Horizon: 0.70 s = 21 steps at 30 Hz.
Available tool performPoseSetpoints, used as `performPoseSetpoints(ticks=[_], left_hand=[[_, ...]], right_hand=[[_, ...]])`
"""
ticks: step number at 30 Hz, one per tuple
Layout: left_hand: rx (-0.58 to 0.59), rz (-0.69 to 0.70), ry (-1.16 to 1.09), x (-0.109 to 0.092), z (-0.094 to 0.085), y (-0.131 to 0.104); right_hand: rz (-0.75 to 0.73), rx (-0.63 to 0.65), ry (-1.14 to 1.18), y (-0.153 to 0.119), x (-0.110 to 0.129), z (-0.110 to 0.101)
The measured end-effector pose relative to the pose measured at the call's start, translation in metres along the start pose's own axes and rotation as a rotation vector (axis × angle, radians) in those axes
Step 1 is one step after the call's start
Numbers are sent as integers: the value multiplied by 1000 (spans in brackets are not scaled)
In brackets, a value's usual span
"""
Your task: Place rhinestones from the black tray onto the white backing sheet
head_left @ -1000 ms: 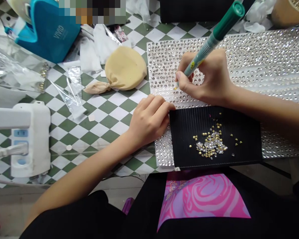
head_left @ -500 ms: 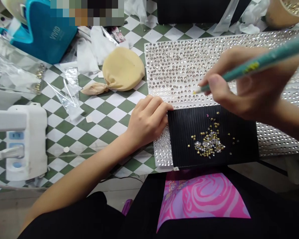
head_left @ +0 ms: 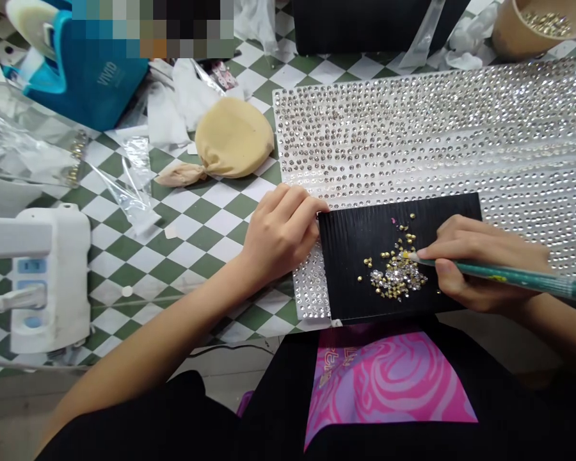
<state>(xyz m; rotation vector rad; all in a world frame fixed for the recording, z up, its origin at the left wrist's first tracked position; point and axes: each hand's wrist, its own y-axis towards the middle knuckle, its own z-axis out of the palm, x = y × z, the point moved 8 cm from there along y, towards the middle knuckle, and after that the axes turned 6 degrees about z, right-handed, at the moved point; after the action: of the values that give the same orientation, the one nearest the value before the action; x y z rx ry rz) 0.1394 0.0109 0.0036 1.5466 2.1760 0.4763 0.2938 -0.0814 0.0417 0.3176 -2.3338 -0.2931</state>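
Observation:
My right hand is closed around a green pencil with a pale tip. That tip touches the upper right part of a pile of small rhinestones, gold and clear, lying loose on a black ridged board. With its fingers curled, my left hand grips the board's upper left corner; the thumb is mostly hidden. Under the board lies a white sheet covered with rows of shiny rhinestones.
A tan, knotted cloth-covered pad lies left of the sheet. Beyond are a blue holder, plastic wrappers and a tub of rhinestones. A white power strip stands at left. A pink printed sheet covers my lap.
My right hand has moved down from above the rhinestone sheet to the loose pile, bringing the pencil tip onto the stones. My left hand stays at the board's corner.

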Motion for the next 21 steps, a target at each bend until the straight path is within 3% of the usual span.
performPoseSetpoints(ticks=[7, 10, 11, 14, 16, 21], left_hand=[[-7, -1, 22, 0, 0, 0], [2, -5, 27, 0, 0, 0], [2, -5, 30, 0, 0, 0], [-6, 2, 42, 0, -1, 0], [-6, 5, 48, 0, -1, 0], [20, 2, 36, 0, 0, -1]], right_hand=[[9, -40, 25, 7, -2, -11], [34, -94, -9, 25, -7, -14], [-20, -112, 41, 34, -4, -12], [-73, -70, 36, 67, -1, 7], [-113, -116, 82, 86, 0, 16], [-4, 10, 31, 112, -16, 44]])
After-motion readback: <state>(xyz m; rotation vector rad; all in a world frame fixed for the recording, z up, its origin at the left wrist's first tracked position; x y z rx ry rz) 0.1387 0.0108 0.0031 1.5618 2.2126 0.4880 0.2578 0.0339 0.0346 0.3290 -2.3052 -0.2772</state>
